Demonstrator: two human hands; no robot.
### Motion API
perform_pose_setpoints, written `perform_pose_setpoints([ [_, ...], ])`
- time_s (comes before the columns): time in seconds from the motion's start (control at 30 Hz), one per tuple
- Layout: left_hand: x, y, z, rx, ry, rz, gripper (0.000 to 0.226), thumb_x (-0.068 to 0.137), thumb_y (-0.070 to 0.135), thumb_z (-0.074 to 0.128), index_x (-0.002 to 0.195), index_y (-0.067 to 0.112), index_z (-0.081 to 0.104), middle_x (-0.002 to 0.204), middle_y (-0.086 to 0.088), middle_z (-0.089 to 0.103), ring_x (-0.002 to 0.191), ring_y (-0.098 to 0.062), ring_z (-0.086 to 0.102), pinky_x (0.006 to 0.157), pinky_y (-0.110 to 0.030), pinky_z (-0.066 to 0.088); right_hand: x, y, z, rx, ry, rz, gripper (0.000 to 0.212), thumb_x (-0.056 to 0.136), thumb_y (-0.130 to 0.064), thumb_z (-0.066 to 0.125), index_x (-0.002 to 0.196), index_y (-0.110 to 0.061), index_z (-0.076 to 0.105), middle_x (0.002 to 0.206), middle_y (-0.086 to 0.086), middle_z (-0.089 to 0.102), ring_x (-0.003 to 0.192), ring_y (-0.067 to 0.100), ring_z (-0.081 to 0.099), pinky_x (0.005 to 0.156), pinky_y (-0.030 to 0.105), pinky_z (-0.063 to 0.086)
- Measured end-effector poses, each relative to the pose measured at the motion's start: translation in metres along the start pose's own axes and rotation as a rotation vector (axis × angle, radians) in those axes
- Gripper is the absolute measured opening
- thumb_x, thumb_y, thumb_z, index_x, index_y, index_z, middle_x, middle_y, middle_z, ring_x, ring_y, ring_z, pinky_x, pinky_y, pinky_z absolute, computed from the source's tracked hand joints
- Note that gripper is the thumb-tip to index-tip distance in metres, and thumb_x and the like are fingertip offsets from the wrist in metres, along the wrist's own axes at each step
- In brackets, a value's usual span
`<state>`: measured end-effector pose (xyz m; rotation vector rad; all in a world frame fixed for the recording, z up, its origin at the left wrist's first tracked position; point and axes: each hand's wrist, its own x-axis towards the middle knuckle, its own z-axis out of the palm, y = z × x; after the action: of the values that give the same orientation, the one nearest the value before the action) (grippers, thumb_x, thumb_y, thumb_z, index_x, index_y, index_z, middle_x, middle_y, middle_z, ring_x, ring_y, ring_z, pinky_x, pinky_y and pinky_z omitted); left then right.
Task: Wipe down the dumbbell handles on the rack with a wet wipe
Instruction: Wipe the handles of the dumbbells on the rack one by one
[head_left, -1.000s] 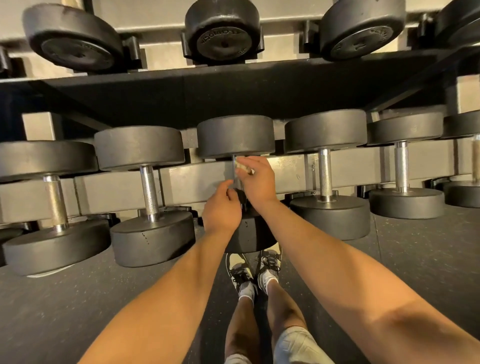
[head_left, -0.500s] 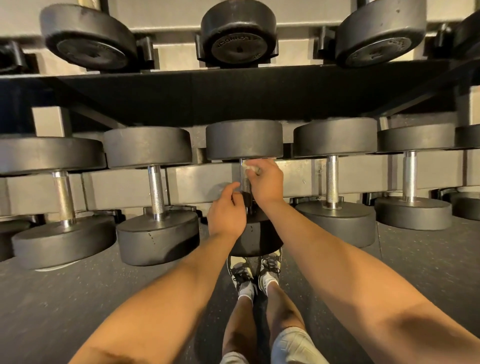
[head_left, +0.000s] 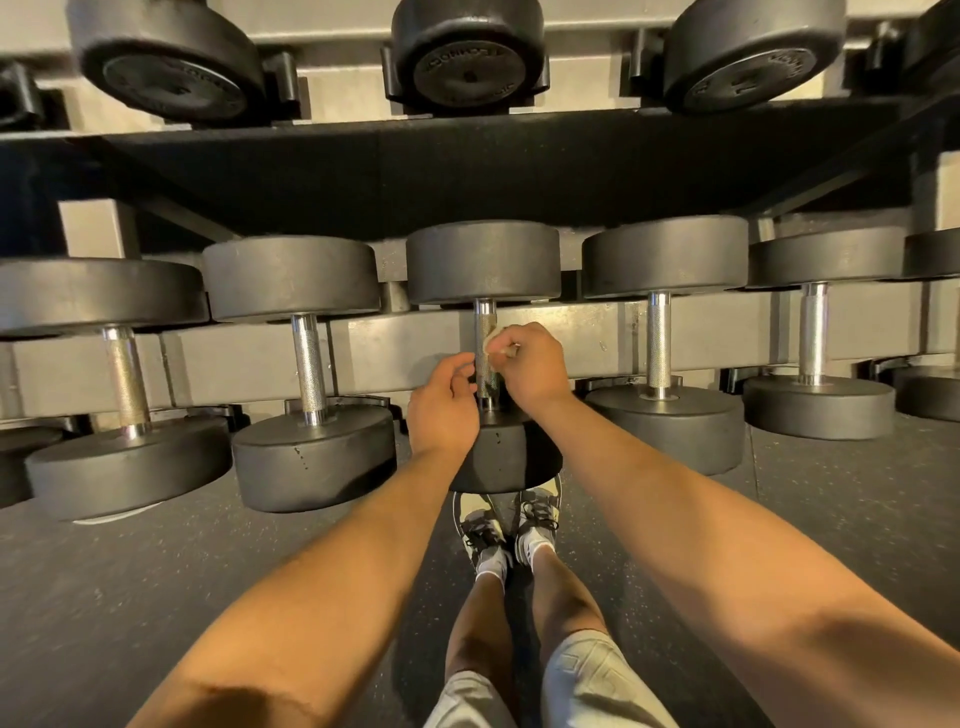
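Observation:
On the lower shelf of the rack (head_left: 405, 353), the middle dumbbell (head_left: 483, 262) has a knurled steel handle (head_left: 484, 325). My right hand (head_left: 530, 364) pinches a small pale wet wipe (head_left: 493, 340) against the right side of that handle. My left hand (head_left: 444, 405) is at the handle's left side near its lower end, fingers curled toward the bar; whether they touch it I cannot tell. The near head of this dumbbell (head_left: 506, 462) shows between my wrists.
Several more black dumbbells flank it: one to the left (head_left: 309, 364), one to the right (head_left: 660, 343), others further out. An upper shelf (head_left: 467, 171) overhangs with more dumbbells (head_left: 467, 57). My legs and shoes (head_left: 506, 525) stand on dark rubber floor below.
My left hand has loosened from the lower handle, its fingers now spread beside the bar. My right hand with the wipe stays on the handle, slightly lower. The view shifted a little.

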<state>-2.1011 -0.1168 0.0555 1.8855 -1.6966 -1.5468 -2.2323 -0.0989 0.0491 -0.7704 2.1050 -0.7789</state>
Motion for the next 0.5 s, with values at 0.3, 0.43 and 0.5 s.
perform_pose_setpoints([
  [0.3,-0.015,-0.005,0.003,0.163,0.017,0.035,0.036,0.104,0.018,0.041,0.129,0.029,0.065,0.125,0.002,0.069,0.114,-0.020,0.063,0.099,-0.031,0.048,-0.012,0.007,-0.003,-0.204,-0.270,0.138,0.008,0.083,-0.004,0.073,0.087,-0.010,0.078,0.094,0.006,0.075,0.092,0.019,0.070,0.089,0.031,0.057],
  [0.43,-0.012,-0.002,-0.001,0.253,-0.008,0.031,0.040,0.105,0.025,0.036,0.132,0.043,0.059,0.126,0.013,0.068,0.112,-0.015,0.061,0.098,-0.034,0.049,-0.007,0.003,-0.011,0.068,-0.051,0.026,0.023,0.090,-0.006,0.070,0.112,-0.009,0.073,0.116,0.005,0.066,0.102,0.014,0.059,0.084,0.002,0.042],
  [0.5,-0.010,0.000,-0.003,0.266,-0.024,0.048,0.041,0.106,0.025,0.034,0.136,0.045,0.055,0.125,0.014,0.068,0.111,-0.015,0.062,0.096,-0.035,0.049,-0.007,0.003,-0.006,0.115,-0.044,-0.014,0.036,0.094,-0.003,0.064,0.128,-0.014,0.065,0.122,0.003,0.061,0.104,0.012,0.056,0.083,0.001,0.040],
])
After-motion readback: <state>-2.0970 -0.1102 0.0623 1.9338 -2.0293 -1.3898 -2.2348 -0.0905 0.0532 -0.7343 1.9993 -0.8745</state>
